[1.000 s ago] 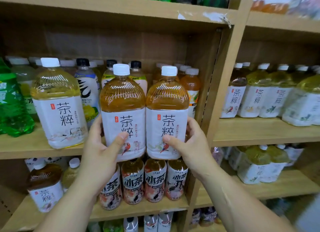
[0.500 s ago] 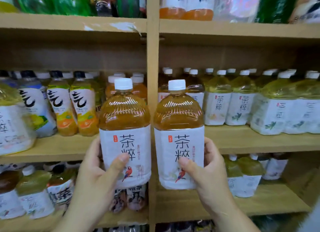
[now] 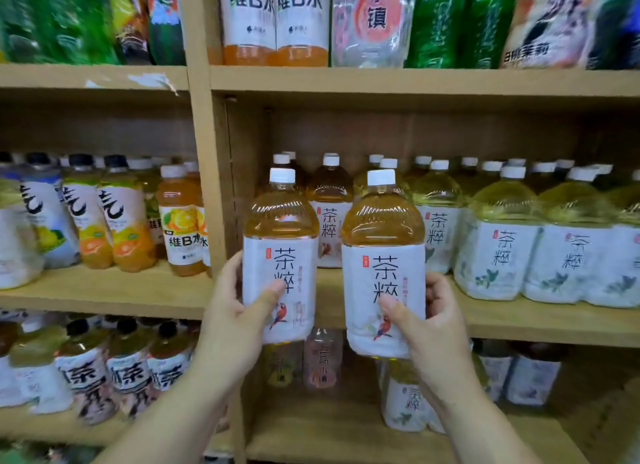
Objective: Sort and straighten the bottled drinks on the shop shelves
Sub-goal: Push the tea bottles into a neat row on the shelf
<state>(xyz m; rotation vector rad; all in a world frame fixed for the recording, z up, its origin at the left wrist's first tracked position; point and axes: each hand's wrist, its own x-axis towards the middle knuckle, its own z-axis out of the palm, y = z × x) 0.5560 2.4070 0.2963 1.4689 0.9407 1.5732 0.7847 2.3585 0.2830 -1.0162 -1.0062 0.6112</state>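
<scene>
I hold two large amber tea bottles with white caps and white labels bearing a red bird. My left hand (image 3: 239,311) grips the left bottle (image 3: 280,242) round its lower label. My right hand (image 3: 427,320) grips the right bottle (image 3: 382,252) the same way. Both bottles are upright, off the shelf, in front of the middle shelf (image 3: 519,320) of the right-hand bay. Behind them stand one like amber bottle (image 3: 329,200) and a row of yellow-green tea bottles (image 3: 505,228).
A wooden upright (image 3: 207,173) divides the bays. The left bay holds orange and citrus drinks (image 3: 124,214). Above are orange vitamin drinks (image 3: 277,20) and green bottles. Small tea bottles (image 3: 128,373) fill the lower left shelf, and more bottles (image 3: 408,401) stand lower right.
Both hands carried the two amber bottles rightward, from the left bay past the upright to the front of the right bay. The grips are unchanged.
</scene>
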